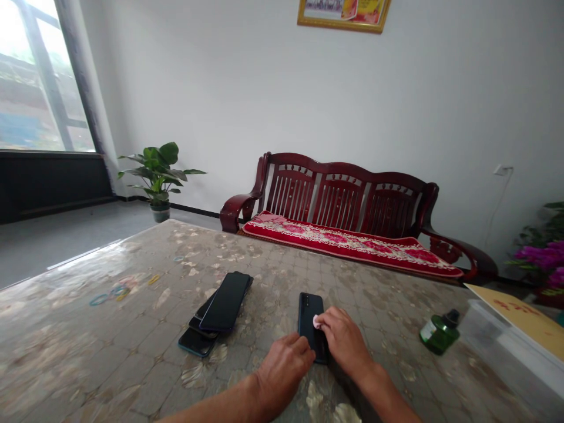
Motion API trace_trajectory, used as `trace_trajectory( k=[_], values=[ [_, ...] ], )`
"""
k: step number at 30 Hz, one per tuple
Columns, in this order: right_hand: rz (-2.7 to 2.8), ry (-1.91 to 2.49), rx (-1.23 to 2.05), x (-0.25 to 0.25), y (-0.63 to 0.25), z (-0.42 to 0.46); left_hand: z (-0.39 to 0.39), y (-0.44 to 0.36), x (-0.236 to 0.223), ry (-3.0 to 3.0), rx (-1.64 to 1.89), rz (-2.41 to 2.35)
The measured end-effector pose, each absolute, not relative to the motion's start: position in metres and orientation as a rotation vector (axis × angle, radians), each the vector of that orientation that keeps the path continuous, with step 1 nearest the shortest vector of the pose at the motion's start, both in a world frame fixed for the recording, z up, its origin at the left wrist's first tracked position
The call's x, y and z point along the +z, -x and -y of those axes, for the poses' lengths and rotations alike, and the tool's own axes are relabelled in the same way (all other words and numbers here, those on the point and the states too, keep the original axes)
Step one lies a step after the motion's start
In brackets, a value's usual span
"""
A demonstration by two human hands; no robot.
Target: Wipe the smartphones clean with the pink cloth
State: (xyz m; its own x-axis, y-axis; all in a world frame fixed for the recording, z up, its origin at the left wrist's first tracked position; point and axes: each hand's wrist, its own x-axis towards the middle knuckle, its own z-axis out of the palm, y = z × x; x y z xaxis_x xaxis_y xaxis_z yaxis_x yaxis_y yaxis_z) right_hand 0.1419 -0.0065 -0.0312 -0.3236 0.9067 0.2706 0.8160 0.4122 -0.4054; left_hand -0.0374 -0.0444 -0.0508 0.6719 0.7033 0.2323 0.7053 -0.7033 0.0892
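Observation:
A dark smartphone [311, 317] lies on the patterned tabletop with its camera side up. My left hand [286, 367] rests at its lower left edge, fingers curled against the phone. Over the phone's right side, my right hand [346, 341] pinches a small pinkish-white wad [316, 321], which touches the back of the phone; whether it is cotton or tissue cannot be made out. To the left sits a loose stack of several smartphones [225, 302], the top one with its dark screen up.
A green bottle [439, 332] with a black cap stands at the right, near a translucent plastic box [493, 341] under a tan card [515, 311]. Rubber bands [110, 294] lie on the left of the table [150, 376]. Behind it are a wooden bench [339, 200] and a potted plant [158, 176].

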Motion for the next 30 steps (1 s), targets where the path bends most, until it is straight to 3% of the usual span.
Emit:
trace_trajectory(
  k=[9, 14, 18, 25, 30],
  values=[
    [2.352, 1.319, 0.489, -0.023, -0.152, 0.039, 0.044, 0.039, -0.059, 2.839, -0.575, 1.22],
    [2.221, 1.442, 0.293, -0.03, -0.159, 0.032, 0.045, 0.035, -0.061, 2.814, -0.631, 1.268],
    [2.349, 1.306, 0.351, -0.027, -0.16, 0.04, 0.047, 0.033, -0.06, 2.845, -0.668, 1.331],
    [2.283, 1.329, 0.294, -0.028, -0.172, 0.043, 0.029, 0.04, -0.019, 3.074, -0.431, 1.488],
    [2.083, 1.414, 0.391, -0.04, -0.183, 0.029, -0.01, 0.04, 0.01, 3.036, -0.18, 1.252]
  ],
)
